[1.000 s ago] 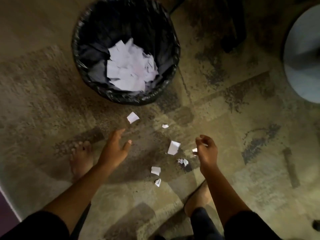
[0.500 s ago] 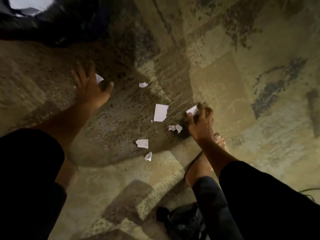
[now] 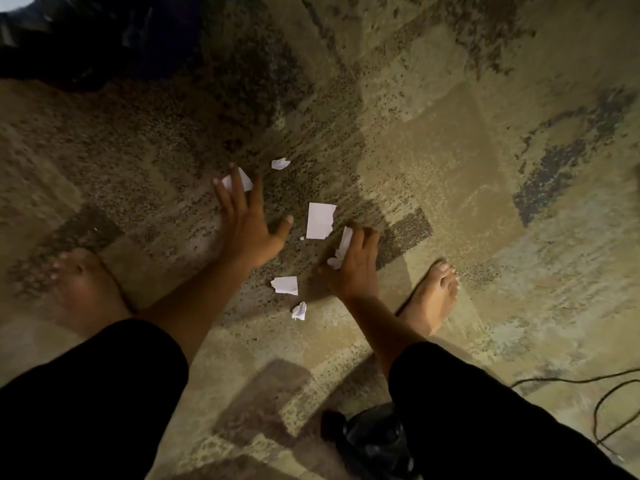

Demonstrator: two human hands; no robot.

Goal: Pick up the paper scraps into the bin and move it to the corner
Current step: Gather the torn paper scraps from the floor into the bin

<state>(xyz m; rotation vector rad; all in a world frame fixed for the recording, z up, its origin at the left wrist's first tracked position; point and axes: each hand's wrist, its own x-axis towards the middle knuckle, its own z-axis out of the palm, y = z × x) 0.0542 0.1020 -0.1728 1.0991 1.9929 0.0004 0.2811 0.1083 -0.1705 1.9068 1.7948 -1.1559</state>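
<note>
Several white paper scraps lie on the patterned carpet. My left hand point(image 3: 247, 225) is spread flat, fingertips resting over one scrap point(image 3: 246, 180). My right hand point(image 3: 353, 263) is curled around white paper scraps point(image 3: 344, 245) held in its fingers. Between the hands lies the largest scrap point(image 3: 320, 220). A small crumpled scrap point(image 3: 280, 163) sits further away, and two more, a flat scrap point(image 3: 286, 285) and a crumpled scrap point(image 3: 299, 311), lie nearer to me. The black-lined bin point(image 3: 86, 36) is only partly visible at the top left edge.
My bare feet stand on the carpet, left foot point(image 3: 83, 289) and right foot point(image 3: 433, 299), either side of the scraps. A black crumpled bag point(image 3: 370, 441) lies at the bottom. A dark cable point(image 3: 602, 403) curls at the lower right.
The view has dipped lower and the bin has slid out to the top left. My left hand has moved onto a scrap; my right hand has gathered the scraps beside it into its fingers.
</note>
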